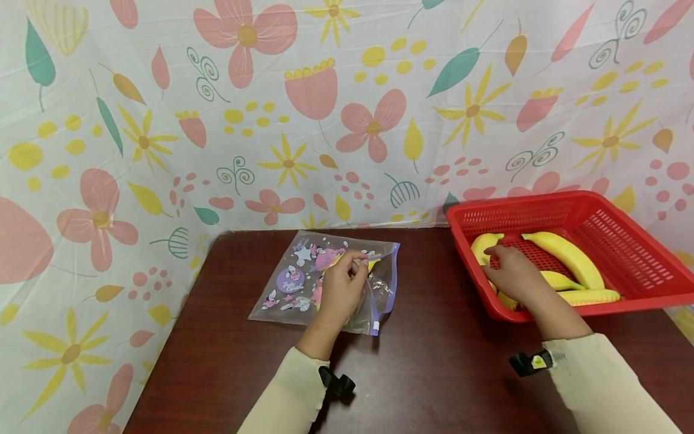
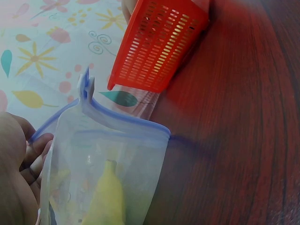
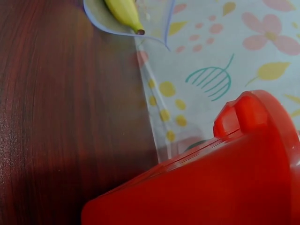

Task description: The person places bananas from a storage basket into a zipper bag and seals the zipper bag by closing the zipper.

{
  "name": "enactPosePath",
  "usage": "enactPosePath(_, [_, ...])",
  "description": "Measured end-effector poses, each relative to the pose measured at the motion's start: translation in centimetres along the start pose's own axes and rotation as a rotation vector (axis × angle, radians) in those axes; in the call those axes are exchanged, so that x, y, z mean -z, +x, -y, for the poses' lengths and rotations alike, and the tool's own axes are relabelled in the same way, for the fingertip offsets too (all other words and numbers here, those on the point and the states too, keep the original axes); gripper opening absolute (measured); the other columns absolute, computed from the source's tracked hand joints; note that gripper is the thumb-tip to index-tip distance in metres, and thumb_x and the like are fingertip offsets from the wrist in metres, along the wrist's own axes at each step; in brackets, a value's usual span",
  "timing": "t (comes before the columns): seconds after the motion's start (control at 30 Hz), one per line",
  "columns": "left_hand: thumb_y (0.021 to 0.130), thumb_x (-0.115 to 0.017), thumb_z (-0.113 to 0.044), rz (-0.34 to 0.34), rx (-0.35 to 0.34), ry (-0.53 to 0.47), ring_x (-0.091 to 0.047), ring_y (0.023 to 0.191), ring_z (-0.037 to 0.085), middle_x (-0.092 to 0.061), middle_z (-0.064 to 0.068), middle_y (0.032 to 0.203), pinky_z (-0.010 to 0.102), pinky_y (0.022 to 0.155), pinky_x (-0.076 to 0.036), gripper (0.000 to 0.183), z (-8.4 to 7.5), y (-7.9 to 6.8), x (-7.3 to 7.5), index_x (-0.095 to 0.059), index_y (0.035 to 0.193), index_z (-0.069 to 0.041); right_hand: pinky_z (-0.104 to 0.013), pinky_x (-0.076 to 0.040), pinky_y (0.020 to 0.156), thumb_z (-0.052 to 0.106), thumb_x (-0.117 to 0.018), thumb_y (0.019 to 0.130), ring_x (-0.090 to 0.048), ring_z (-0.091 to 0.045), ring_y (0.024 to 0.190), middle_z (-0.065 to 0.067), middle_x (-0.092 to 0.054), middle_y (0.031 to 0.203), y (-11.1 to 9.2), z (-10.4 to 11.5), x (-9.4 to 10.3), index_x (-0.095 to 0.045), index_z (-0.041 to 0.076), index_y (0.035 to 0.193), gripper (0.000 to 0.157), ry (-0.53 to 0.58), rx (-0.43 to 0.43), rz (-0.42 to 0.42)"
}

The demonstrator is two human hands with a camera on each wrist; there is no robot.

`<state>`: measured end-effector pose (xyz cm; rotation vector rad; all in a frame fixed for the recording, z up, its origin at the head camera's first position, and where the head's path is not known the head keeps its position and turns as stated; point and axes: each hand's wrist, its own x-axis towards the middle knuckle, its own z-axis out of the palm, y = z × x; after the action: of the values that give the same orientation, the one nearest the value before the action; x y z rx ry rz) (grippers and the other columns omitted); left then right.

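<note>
My left hand (image 1: 343,286) pinches the edge of a clear zip bag (image 1: 282,301) printed with pink and purple cartoons. The bag lies at an angle on the table, its blue-purple zip edge facing right and parted. Inside it is a yellow banana (image 2: 108,199), stem toward the mouth. Over the left side of a red plastic basket (image 1: 640,241), my right hand (image 1: 515,274) reaches in with fingertips at a curved banana (image 1: 479,246) by the wall. The palm hides part of that banana, and I cannot tell whether the fingers grip it.
Several more bananas lie in the basket, including a long one (image 1: 569,253) and one along the near wall (image 1: 591,296). The dark wooden table (image 1: 423,361) meets a flower-printed sheet (image 1: 358,181) at its back and left edges. A black strap mount (image 1: 337,383) sits on each wrist.
</note>
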<state>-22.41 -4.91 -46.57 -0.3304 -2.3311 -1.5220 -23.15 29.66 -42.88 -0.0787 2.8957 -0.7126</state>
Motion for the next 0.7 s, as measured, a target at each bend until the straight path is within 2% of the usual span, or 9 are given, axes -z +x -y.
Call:
enactPosePath(0.3, [0.098, -0.062, -0.015, 0.003, 0.0, 0.004, -0.051, 0.044, 0.001, -0.06, 0.002, 0.059, 0.021, 0.042, -0.041, 0.014, 0.17, -0.01, -0.04, -0.071, 0.105, -0.006, -0.071, -0.04, 0.103, 0.029, -0.062, 0.097, -0.049, -0.055, 0.121, -0.04, -0.05, 0.133, 0.42, -0.33, -0.22, -0.045, -0.01, 0.142, 0.061, -0.042, 0.004, 0.02])
enactPosePath(0.7, [0.098, -0.063, -0.015, 0.006, 0.005, 0.004, -0.051, 0.044, 0.002, -0.058, 0.001, 0.058, 0.02, 0.042, -0.04, 0.014, 0.17, 0.0, -0.05, -0.071, 0.105, -0.006, -0.072, -0.041, 0.101, 0.025, -0.058, 0.098, -0.052, -0.052, 0.118, -0.039, -0.054, 0.131, 0.81, -0.52, -0.29, -0.041, -0.007, 0.148, 0.062, -0.08, 0.0, 0.115])
